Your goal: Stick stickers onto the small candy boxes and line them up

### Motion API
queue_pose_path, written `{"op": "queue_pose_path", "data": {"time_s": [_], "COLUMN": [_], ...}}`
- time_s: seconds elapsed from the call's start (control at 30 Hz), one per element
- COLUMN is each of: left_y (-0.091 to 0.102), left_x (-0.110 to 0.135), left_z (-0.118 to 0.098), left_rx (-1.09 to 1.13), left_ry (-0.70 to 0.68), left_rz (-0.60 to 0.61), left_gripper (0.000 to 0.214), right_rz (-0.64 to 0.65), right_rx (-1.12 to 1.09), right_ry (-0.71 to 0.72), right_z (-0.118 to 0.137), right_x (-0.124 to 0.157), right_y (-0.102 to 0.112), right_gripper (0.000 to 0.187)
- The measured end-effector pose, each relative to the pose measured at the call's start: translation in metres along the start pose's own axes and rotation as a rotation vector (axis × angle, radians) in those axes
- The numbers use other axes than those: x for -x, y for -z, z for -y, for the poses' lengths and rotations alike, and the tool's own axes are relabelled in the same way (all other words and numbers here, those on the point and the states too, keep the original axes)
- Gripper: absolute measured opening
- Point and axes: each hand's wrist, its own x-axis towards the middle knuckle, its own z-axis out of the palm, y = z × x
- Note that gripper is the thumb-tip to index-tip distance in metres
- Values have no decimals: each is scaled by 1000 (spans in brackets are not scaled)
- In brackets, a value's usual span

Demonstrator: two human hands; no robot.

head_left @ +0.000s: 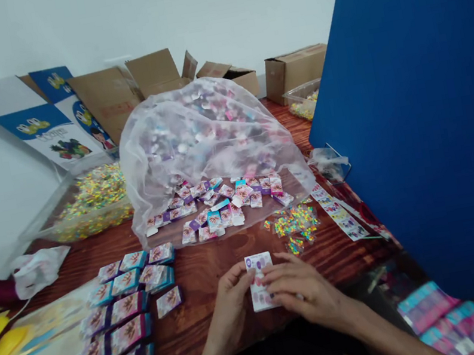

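Observation:
A small stack of white cards (pixel 263 295) printed with purple and pink shapes is held upright just above the table's front edge. My left hand (pixel 232 290) grips its left side, thumb on the face. From the right, my right hand (pixel 298 285) closes its bent fingers over the stack's right edge; its thumb is mostly hidden. Beyond the hands lies a pile of small clear packets of colourful beads (pixel 296 222). To the left, small printed boxes (pixel 127 308) in purple, pink and blue stand in rows, with one single box (pixel 169 301) apart from them.
A large translucent bag (pixel 213 145) spills more small boxes (pixel 225 216). Left of it is a clear bin of bead packets (pixel 90 196). Cardboard boxes (pixel 156 73) line the wall. A blue panel (pixel 417 111) bounds the right; a printed strip (pixel 338 215) lies near it.

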Motion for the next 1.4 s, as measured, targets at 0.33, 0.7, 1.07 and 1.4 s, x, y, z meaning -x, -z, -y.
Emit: {"op": "queue_pose_path", "data": {"time_s": [0.33, 0.7, 1.07, 1.4], "left_y": [4, 7, 7, 8], "left_x": [-7, -7, -10, -15], "left_z": [14, 36, 56, 50], "left_rx": [-263, -170, -123, -106], "left_ry": [10, -61, 95, 73], "left_rz": [29, -181, -132, -225], "left_gripper": [28, 25, 30, 34], "right_rz": [-167, -181, -77, -103], "right_rx": [-147, -275, -79, 561], "right_ry": [-337, -578, -634, -792], "right_z": [-31, -55, -55, -84], "right_x": [-31, -3, 19, 36], "right_y": [5, -35, -26, -5], "right_gripper": [17, 11, 21, 11]}}
